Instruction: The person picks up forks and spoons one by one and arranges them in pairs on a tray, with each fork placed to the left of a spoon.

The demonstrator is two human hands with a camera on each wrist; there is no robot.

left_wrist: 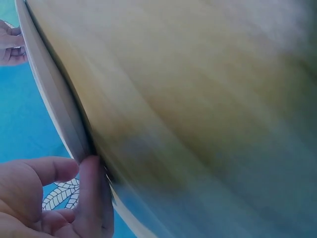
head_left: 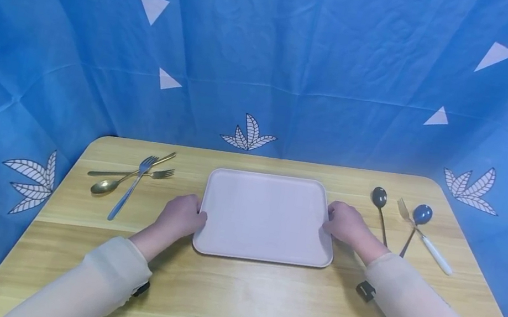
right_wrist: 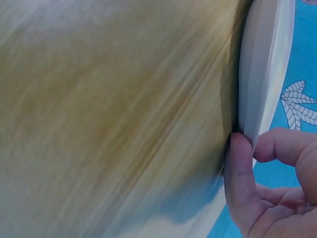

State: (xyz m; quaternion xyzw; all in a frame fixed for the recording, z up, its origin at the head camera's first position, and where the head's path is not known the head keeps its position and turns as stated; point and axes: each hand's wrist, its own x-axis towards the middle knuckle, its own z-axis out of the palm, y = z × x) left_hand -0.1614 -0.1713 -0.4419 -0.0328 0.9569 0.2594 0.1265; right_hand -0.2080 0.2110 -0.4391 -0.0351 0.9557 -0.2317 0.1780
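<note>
A pale, shallow rectangular tray (head_left: 269,217) lies flat near the middle of the wooden table, its long side across. At its left short edge, my left hand (head_left: 179,218) pinches the rim between thumb and finger. My right hand (head_left: 346,223) does the same at the opposite short edge. In the left wrist view the tray (left_wrist: 57,94) shows edge-on, with the left hand's fingertips (left_wrist: 91,166) at its rim. The right wrist view has the tray's side wall (right_wrist: 255,74) between the right thumb and finger. Nothing lies on the tray.
Left of the tray, a gold spoon (head_left: 104,187), a gold-toned fork (head_left: 162,174) and a blue fork (head_left: 129,191) cross one another. On the right lie a dark spoon (head_left: 379,197), a bluish spoon (head_left: 423,214) and a white-handled fork (head_left: 437,255). A blue curtain (head_left: 298,76) hangs behind.
</note>
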